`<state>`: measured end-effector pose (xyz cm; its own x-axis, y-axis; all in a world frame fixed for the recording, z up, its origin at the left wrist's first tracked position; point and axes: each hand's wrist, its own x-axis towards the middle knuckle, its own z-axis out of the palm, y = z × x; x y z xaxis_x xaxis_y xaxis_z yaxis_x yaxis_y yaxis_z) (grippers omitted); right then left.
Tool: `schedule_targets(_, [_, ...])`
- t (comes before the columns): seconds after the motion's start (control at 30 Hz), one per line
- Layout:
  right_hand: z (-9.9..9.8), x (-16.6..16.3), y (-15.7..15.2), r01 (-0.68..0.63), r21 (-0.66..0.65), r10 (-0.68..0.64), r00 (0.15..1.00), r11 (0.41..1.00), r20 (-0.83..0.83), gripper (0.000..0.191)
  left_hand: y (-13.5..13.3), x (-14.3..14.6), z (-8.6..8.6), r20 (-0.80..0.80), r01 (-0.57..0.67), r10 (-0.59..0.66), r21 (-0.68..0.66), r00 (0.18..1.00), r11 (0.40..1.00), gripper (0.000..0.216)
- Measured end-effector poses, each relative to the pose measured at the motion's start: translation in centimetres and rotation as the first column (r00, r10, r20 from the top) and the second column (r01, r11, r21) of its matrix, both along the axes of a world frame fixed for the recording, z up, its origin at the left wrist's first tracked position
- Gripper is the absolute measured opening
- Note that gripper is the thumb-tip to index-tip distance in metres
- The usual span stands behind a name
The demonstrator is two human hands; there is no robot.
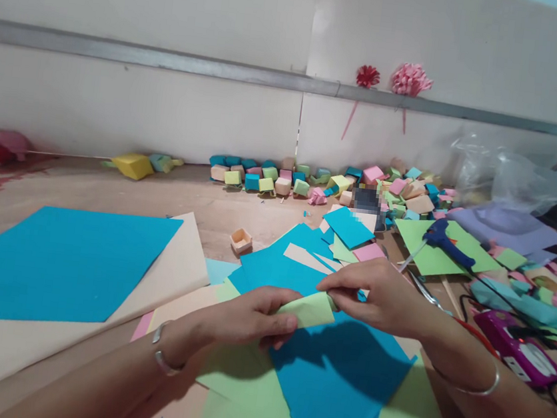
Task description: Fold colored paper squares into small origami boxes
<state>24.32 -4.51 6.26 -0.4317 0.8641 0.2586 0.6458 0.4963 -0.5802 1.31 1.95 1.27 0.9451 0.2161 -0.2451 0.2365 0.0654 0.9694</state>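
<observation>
A small strip of pale green paper (311,311) is held between my two hands above the blue sheets. My left hand (266,315) is closed on its left end, the thumb lying on top. At the upper right corner, my right hand (369,293) pinches the edge of the same strip between thumb and fingers. Below lie blue paper sheets (340,377) over light green sheets (237,392). Just behind my hands are more blue paper pieces (272,265) and cream strips (303,260).
A small open paper box (241,240) stands behind my left hand. Rows of coloured paper boxes (261,180) line the wall. On the right are a blue glue gun (448,242), scissors (424,293) and a magenta power strip (518,350) with cables. A large blue sheet (61,265) lies left.
</observation>
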Motion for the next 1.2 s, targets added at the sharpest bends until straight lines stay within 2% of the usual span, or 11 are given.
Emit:
schedule_targets(0.1, [-0.1, -0.2, 0.0, 0.05, -0.12, -0.055, 0.998, 0.992, -0.037, 0.02, -0.1, 0.1, 0.0, -0.038, -0.008, 0.009, 0.026, 0.999, 1.0, 0.035])
schedule_targets(0.2, [-0.5, -0.5, 0.2, 0.094, -0.369, -0.155, 0.978, 0.925, -0.141, 0.018, -0.3, 0.2, -0.2, -0.068, -0.022, 0.027, 0.08, 0.997, 0.997, 0.036])
schedule_targets(0.27, [-0.6, -0.7, 0.4, 0.098, -0.448, -0.22, 0.948, 0.888, -0.229, 0.015, -0.3, 0.3, -0.5, -0.036, -0.07, 0.073, 0.099, 0.997, 0.993, 0.036])
schedule_targets(0.33, [-0.6, -0.9, 0.5, 0.138, -0.368, -0.259, 0.918, 0.92, -0.302, 0.012, -0.2, 0.3, -0.8, 0.035, -0.162, 0.16, 0.087, 0.987, 0.983, 0.037])
schedule_targets(0.43, [-0.6, -1.2, 0.4, 0.196, -0.078, -0.211, 0.93, 0.977, -0.302, 0.013, -0.1, 0.4, -1.4, 0.156, -0.32, 0.305, 0.083, 0.939, 0.944, 0.038])
schedule_targets(0.57, [-1.0, -1.5, 0.1, 0.181, 0.104, -0.151, 0.958, 0.978, -0.243, 0.012, -0.1, 0.5, -1.8, 0.294, -0.428, 0.358, 0.225, 0.886, 0.875, 0.029])
schedule_targets(0.63, [-1.2, -1.6, 0.0, 0.179, 0.126, -0.145, 0.959, 0.976, -0.244, 0.01, -0.2, 0.6, -1.9, 0.35, -0.471, 0.349, 0.371, 0.869, 0.8, 0.02])
schedule_targets(0.73, [-1.5, -2.0, -0.2, 0.147, 0.221, -0.095, 0.968, 0.964, -0.231, 0.013, -0.4, 0.7, -2.0, 0.438, -0.546, 0.34, 0.542, 0.832, 0.639, 0.015])
schedule_targets(0.87, [-1.9, -2.7, -0.4, 0.161, 0.465, -0.08, 0.979, 0.87, -0.188, 0.016, -0.7, 0.7, -2.2, 0.505, -0.614, 0.351, 0.622, 0.789, 0.485, 0.015])
schedule_targets(1.0, [-2.0, -3.3, -0.8, 0.173, 0.592, -0.073, 0.979, 0.787, -0.189, 0.013, -0.9, 0.7, -2.3, 0.512, -0.593, 0.302, 0.666, 0.804, 0.452, 0.01])
schedule_targets(1.2, [-1.5, -3.5, -1.2, 0.109, 0.547, 0.006, 0.979, 0.83, -0.206, 0.017, -0.7, 0.8, -2.4, 0.525, -0.624, 0.338, 0.664, 0.781, 0.412, 0.006])
